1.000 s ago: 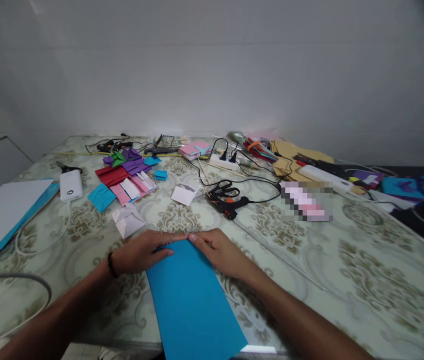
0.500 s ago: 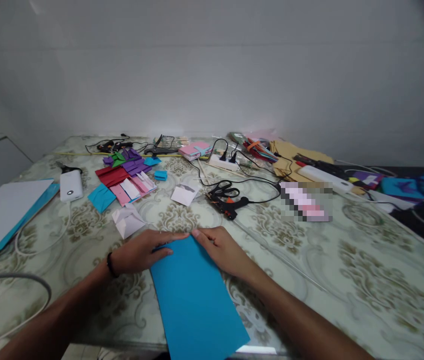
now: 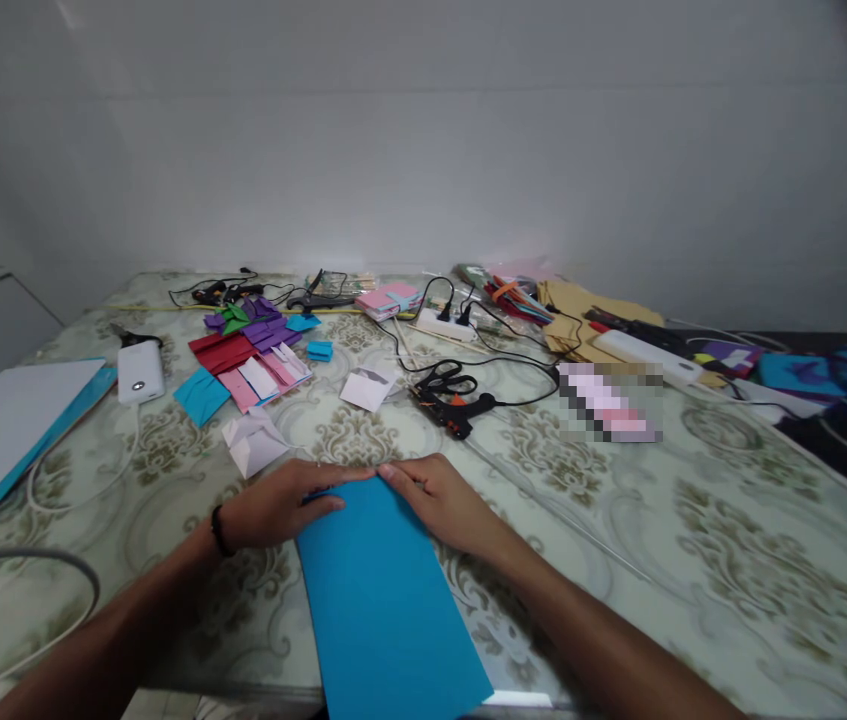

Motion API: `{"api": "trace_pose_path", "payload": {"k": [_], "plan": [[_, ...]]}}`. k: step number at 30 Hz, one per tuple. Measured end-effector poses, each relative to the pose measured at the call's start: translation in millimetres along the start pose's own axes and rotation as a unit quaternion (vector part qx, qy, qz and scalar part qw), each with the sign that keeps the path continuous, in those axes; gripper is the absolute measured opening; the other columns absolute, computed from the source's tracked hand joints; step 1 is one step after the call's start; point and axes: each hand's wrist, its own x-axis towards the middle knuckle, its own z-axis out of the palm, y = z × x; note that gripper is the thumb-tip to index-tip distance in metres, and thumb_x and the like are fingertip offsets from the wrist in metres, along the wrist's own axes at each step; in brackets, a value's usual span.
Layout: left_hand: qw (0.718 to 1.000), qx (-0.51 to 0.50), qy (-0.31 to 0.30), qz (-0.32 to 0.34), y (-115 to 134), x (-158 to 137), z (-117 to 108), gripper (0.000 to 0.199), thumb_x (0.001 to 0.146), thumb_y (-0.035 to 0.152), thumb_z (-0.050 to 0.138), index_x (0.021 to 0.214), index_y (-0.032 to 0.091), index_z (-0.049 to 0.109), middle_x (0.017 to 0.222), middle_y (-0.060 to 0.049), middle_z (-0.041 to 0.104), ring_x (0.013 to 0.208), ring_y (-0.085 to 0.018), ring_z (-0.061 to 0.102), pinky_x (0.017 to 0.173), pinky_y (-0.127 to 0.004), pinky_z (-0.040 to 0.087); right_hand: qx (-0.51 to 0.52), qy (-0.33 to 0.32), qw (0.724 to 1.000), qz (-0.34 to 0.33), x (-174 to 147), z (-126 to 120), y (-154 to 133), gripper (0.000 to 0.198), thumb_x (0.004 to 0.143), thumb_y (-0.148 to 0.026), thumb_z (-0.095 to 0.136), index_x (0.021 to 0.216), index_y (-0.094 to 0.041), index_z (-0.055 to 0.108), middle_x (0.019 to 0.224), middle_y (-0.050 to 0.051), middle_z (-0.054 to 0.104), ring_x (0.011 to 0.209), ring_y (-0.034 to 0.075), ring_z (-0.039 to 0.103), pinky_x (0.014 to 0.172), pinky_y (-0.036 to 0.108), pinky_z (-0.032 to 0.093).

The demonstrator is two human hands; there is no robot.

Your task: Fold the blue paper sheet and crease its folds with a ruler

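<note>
A long blue sheet of paper (image 3: 393, 600) lies on the patterned tabletop, its near end reaching past the table's front edge. At its far edge, my left hand (image 3: 292, 503) grips the left corner, thumb on top and fingers along the edge. My right hand (image 3: 445, 500) pinches the same edge on the right, thumb on the paper, its fingertips meeting those of the left. The fingers beneath the paper are hidden. Just beyond my hands lie a folded white paper (image 3: 254, 442) and another white paper piece (image 3: 367, 388).
A glue gun and black scissors (image 3: 454, 400) lie beyond my right hand. Folded coloured papers (image 3: 258, 345) and a white power bank (image 3: 140, 372) are at left, near a stack of sheets (image 3: 18, 420). Behind stands a power strip (image 3: 447, 323) with black cables.
The blue paper's near end has shifted slightly to the left. Both hands keep almost the same place and grip at the far edge.
</note>
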Motion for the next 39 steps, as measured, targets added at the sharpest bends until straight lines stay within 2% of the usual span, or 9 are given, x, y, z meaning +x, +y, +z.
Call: {"api": "trace_pose_path", "payload": {"k": [12, 28, 35, 39], "plan": [[1.0, 0.001, 0.003, -0.005, -2.6, -2.0, -2.6, 0.047, 0.104, 0.025, 0.056, 0.151, 0.03, 0.055, 0.148, -0.006, 0.061, 0.131, -0.024, 0.064, 0.113, -0.04, 0.05, -0.012, -0.013, 1.0, 0.001, 0.1, 0.8, 0.2, 0.06, 0.105, -0.063, 0.036, 0.062, -0.021, 0.036, 0.057, -0.004, 0.037, 0.053, 0.01, 0.034, 0.052, 0.025, 0.029], [1.0, 0.002, 0.004, 0.002, -6.0, -3.2, -2.2, 0.047, 0.105, 0.026, 0.055, 0.151, 0.033, 0.053, 0.148, -0.005, 0.061, 0.133, -0.023, 0.063, 0.113, -0.038, 0.05, -0.021, -0.02, 1.0, -0.001, 0.5, 1.2, 1.5, 0.06, 0.105, -0.063, 0.034, 0.062, -0.021, 0.036, 0.057, -0.004, 0.039, 0.053, 0.011, 0.037, 0.053, 0.026, 0.03], [1.0, 0.002, 0.005, -0.002, -4.0, -2.6, -3.3, 0.044, 0.106, 0.028, 0.053, 0.15, 0.03, 0.056, 0.145, -0.006, 0.064, 0.128, -0.024, 0.066, 0.111, -0.039, 0.051, -0.015, -0.023, 1.0, 0.001, 0.2, 1.0, 0.8, 0.061, 0.104, -0.064, 0.035, 0.061, -0.021, 0.036, 0.056, -0.004, 0.038, 0.053, 0.011, 0.036, 0.052, 0.026, 0.03], [1.0, 0.004, 0.027, -0.012, -1.6, -1.1, -5.3, 0.041, 0.106, 0.03, 0.053, 0.146, 0.028, 0.06, 0.141, -0.007, 0.067, 0.123, -0.023, 0.069, 0.107, -0.037, 0.053, -0.01, -0.007, 1.0, -0.001, 0.8, 1.1, 0.2, 0.06, 0.104, -0.063, 0.036, 0.06, -0.022, 0.034, 0.055, -0.004, 0.036, 0.052, 0.011, 0.034, 0.053, 0.027, 0.03]]}}
